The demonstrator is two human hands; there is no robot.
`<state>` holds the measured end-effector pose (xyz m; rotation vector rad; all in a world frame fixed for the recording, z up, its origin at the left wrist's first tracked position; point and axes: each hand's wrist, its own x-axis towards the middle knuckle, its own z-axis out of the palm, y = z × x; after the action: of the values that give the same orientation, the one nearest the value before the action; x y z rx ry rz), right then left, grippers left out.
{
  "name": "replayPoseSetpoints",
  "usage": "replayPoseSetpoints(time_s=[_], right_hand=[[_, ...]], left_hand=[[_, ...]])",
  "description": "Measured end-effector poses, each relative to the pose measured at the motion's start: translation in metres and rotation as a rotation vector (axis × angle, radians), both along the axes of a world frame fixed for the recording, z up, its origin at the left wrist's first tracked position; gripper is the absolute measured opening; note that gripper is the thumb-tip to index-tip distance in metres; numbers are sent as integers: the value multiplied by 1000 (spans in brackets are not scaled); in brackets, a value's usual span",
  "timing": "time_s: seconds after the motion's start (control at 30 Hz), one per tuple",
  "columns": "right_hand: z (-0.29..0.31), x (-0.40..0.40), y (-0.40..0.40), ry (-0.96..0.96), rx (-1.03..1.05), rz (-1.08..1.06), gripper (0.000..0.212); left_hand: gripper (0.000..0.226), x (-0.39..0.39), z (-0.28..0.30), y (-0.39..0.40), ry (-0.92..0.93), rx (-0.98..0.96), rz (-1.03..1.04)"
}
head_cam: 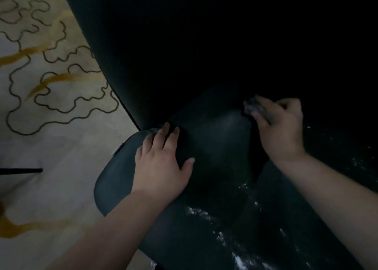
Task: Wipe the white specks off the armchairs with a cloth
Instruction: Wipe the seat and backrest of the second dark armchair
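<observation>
Bunching the cloth [252, 107] in your right hand [280, 128] is the right way to carry it: it looks like a small, soft, dark wad, light and limp, and your fingers [262, 114] are curled over it with the thumb side tucked around, pinning it against the dim back corner of the armchair [184, 54]. Judge it as something that will fold and slip inside the grip unless you keep a fair lump of it under the fingertips, so hold it by the gathered middle and not by an edge. Your left hand [163, 161] lies flat on the dark seat cushion [221, 143], fingers straight and slightly spread, the tips reaching into the crease where cushion meets the chair's side; it holds nothing, only presses. The upholstery looks smooth and padded, so it will likely give under pressure, and that bracing hand should help keep the surface taut. The white specks [204, 212] lie scattered across the near part of the seat, well apart from the cloth, with more toward the bottom edge and a few to the right of your right forearm. They look like loose powder, so short gathering strokes should suit better than hard scrubbing. Beyond the chair on the left is a patterned carpet [51, 85].
</observation>
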<state>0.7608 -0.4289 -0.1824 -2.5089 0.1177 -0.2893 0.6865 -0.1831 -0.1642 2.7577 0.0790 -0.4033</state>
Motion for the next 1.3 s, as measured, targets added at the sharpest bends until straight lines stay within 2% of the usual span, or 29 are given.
replayPoseSetpoints(time_s=[0.07,0.2,0.3,0.37,0.47,0.5,0.63,0.73,0.83,0.9,0.97,1.03,1.1,1.2,1.3], right_hand=[[8,18,6,19,23,-47,37],[7,-28,19,54,-25,144,36],[10,-50,-5,55,-86,194,43],[8,-34,-22,68,-138,155,37],[6,11,-24,67,24,-106,35],[4,16,-16,55,37,-126,36],[5,-29,-1,29,-6,115,30],[5,-58,-34,35,-188,228,37],[2,-27,-55,41,40,26,29],[4,6,-52,39,24,-170,25],[6,13,-36,68,98,-160,26],[5,-10,-26,82,-7,-10,36],[3,-40,-33,84,-13,23,42],[2,-42,-66,49,70,-156,35],[2,2,-83,143,56,-309,33]], left_hand=[[81,6,0,-7,10,6,-23],[92,14,3,-19,35,34,-68],[96,19,5,-26,41,42,-90],[96,21,6,-30,40,43,-106],[95,26,5,-41,34,52,-127],[95,27,5,-46,32,54,-130],[95,34,2,-61,16,58,-138],[96,35,3,-70,0,61,-157],[96,38,3,-78,-19,67,-177],[96,42,2,-84,-28,73,-186],[96,46,1,-88,-34,81,-198],[94,48,0,-91,-39,85,-203],[92,50,0,-93,-45,78,-194],[89,52,2,-97,-56,67,-189],[89,56,3,-102,-64,65,-193]])
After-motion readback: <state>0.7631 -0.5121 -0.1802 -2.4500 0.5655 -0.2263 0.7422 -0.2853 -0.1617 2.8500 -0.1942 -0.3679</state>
